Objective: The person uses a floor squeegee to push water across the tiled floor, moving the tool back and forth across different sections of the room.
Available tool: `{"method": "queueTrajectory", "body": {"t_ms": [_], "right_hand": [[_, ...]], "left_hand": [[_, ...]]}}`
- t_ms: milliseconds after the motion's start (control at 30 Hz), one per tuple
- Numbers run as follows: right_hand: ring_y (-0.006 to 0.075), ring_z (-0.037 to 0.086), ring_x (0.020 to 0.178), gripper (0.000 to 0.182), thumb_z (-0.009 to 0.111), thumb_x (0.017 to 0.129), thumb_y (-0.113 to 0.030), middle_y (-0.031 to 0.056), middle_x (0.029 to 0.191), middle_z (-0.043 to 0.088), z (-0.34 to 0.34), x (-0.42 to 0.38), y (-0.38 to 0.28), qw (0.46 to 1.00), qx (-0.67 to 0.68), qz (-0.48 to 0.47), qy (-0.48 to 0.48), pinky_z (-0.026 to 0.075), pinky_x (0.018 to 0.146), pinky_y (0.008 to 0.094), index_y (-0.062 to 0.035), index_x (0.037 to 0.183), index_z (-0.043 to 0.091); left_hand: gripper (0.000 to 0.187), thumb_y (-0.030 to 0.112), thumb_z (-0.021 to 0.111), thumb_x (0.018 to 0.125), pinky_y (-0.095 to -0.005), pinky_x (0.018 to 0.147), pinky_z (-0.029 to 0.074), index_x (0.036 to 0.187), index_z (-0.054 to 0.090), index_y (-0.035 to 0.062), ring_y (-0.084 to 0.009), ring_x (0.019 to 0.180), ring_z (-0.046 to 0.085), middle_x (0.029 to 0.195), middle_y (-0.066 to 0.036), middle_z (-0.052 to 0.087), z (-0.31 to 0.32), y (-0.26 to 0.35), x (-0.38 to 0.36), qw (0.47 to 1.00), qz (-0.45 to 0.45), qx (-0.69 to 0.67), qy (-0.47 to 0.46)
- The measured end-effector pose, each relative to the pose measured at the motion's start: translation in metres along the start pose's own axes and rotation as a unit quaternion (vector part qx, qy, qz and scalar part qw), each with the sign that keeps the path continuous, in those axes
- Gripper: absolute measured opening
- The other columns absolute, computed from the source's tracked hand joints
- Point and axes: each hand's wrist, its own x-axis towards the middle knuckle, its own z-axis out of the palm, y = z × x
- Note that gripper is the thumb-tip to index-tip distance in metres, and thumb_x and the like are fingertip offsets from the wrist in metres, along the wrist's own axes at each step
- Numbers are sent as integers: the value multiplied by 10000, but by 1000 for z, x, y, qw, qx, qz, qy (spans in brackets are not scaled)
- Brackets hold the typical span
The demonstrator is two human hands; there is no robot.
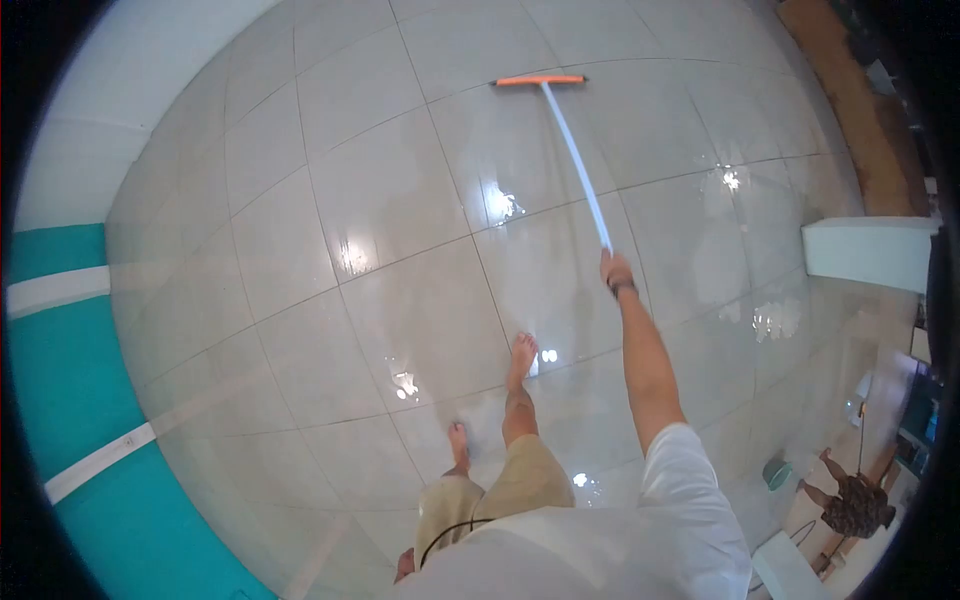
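Note:
My right hand (617,272), with a dark band at the wrist, is closed around the pale handle of a floor squeegee (575,150). The handle runs forward from my fist to an orange head (540,80), which rests on the wet tiled floor (400,190). At my left hip a small part of my left hand (404,565) shows beside my shorts. Its fingers are too hidden to make out. My bare feet stand on the tiles, the right one ahead of the left.
Water glints on the tiles around me. A teal and white wall (60,370) runs along the left. At the right are a white pillar (865,252) and a brown strip of floor (850,110). Another person (855,503) holds a long-handled tool near a bucket (776,473).

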Motion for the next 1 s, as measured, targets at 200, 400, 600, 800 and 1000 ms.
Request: {"method": "queueTrajectory", "body": {"t_ms": [200,400,600,800,1000], "right_hand": [[380,486,818,443,282,782,-419,232,836,519,25,-240,161,996,-72,52,-22,391,716,440,-42,928,463],[389,499,735,438,282,791,-418,224,747,529,51,-445,300,988,-114,98,-44,407,639,446,-27,879,457],[401,494,666,388,304,789,-402,232,683,517,98,-651,428,973,-136,172,-76,400,579,465,-43,860,432],[395,497,737,449,293,780,-421,237,769,522,121,-858,482,913,-153,336,-171,402,640,463,-39,978,419],[360,493,815,521,299,766,-457,221,830,524,132,-969,475,890,-83,417,-168,395,692,408,12,861,507]], "left_hand": [[345,305,362,779,-288,606,400,799,552,18,-186,647,505,691,-101,551,-28,-14,45,997,76,-28,-4],[295,212,335,780,-267,649,399,803,553,15,-171,687,520,702,-86,562,-78,-55,87,992,124,-11,-1],[251,210,392,729,-276,621,411,783,575,47,-174,663,537,656,-89,568,-146,-29,108,984,120,124,40],[246,230,461,686,-272,610,409,790,574,39,-171,652,534,659,-89,564,-145,23,98,973,132,187,30],[260,249,475,678,-272,590,416,783,576,34,-170,627,531,652,-88,566,-99,14,132,971,166,169,-18]]}}
